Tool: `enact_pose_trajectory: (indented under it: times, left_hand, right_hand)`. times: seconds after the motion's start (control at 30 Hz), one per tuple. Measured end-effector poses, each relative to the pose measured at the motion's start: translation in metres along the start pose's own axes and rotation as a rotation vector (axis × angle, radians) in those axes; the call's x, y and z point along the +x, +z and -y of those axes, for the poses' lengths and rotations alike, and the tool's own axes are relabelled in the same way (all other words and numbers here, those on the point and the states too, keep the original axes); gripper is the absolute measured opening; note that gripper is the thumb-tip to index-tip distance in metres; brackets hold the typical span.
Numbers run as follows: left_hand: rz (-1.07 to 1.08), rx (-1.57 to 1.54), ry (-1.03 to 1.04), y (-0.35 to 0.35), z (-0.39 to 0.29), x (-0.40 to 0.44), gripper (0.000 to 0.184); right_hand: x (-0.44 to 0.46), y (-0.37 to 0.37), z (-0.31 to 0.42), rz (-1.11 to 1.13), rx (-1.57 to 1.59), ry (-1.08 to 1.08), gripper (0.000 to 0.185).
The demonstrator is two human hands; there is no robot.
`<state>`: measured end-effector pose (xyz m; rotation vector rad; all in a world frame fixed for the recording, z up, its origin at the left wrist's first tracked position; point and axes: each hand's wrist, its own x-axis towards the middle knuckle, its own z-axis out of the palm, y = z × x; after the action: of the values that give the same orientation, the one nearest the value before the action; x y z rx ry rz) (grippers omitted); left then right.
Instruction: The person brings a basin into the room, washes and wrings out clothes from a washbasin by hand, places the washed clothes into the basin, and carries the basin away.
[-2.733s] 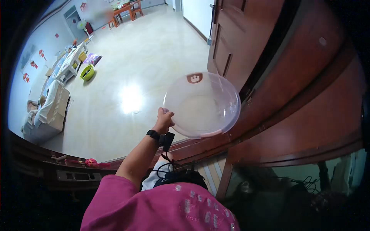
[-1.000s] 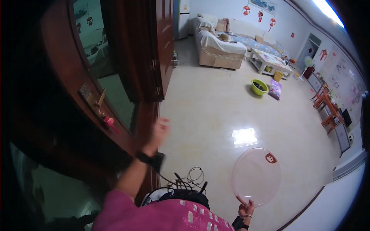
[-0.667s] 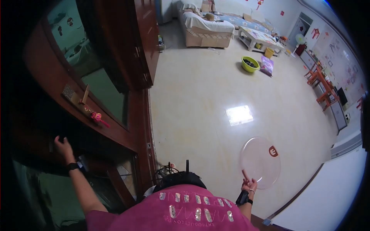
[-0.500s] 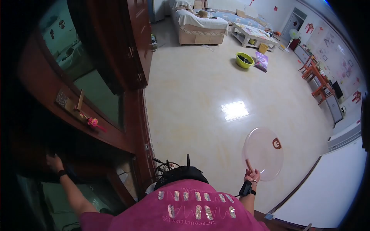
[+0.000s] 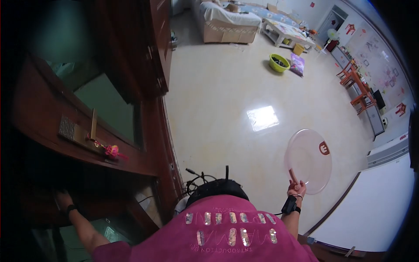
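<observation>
Above the floor [image 5: 218,131], toward its right edge, the right grip [image 5: 297,188] clamps the basin [image 5: 309,159]; whether the left grip [image 5: 64,200], near the door [image 5: 35,109], is closed cannot be told. Apparent step: carrying, calling for a steady hold.

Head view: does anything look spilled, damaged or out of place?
Nothing looks plainly spilled or damaged. Mildly odd, perhaps: the green basin and the purple bag sit out on the open floor rather than put away. The clear basin in the right hand shows no visible crack.
</observation>
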<state>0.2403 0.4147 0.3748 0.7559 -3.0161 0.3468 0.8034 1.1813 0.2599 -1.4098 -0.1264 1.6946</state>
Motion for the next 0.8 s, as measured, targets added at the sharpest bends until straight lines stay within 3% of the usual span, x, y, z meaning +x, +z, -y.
enact_pose_trajectory:
  times: [0.07,0.2,0.27,0.3,0.37,0.47,0.63,0.7,0.8]
  left_hand:
    - [-0.392,0.269,0.021,0.036,0.021,0.029,0.047]
    - [-0.295,0.39,-0.054,0.048,0.034,0.042,0.043]
    - [-0.108,0.803,0.121,0.085,0.068,0.1,0.041]
    - [-0.101,0.812,0.127,0.09,0.076,0.108,0.041]
    - [-0.309,0.063,-0.165,0.093,0.091,0.117,0.036]
    - [-0.266,0.795,0.394,0.152,0.159,0.184,0.039]
    - [-0.211,0.399,0.209,0.139,0.166,0.15,0.04]
    - [-0.209,0.318,0.18,0.137,0.177,0.138,0.041]
    - [-0.21,0.193,0.127,0.133,0.192,0.106,0.042]
  right_hand:
    - [-0.005,0.003,-0.004,-0.014,0.003,-0.058,0.045]
    - [-0.018,0.007,-0.001,-0.037,-0.039,-0.062,0.049]
    - [-0.013,0.01,-0.005,-0.048,-0.06,-0.098,0.051]
    - [-0.012,0.008,-0.005,-0.052,-0.067,-0.135,0.053]
    - [-0.013,0.007,0.0,-0.038,-0.079,-0.12,0.053]
    - [-0.016,0.013,-0.003,-0.018,-0.086,-0.115,0.053]
    - [-0.013,0.009,-0.002,0.029,-0.146,-0.06,0.05]
    - [-0.004,0.006,-0.004,0.025,-0.181,-0.183,0.048]
    - [-0.021,0.016,-0.005,0.071,-0.158,-0.049,0.039]
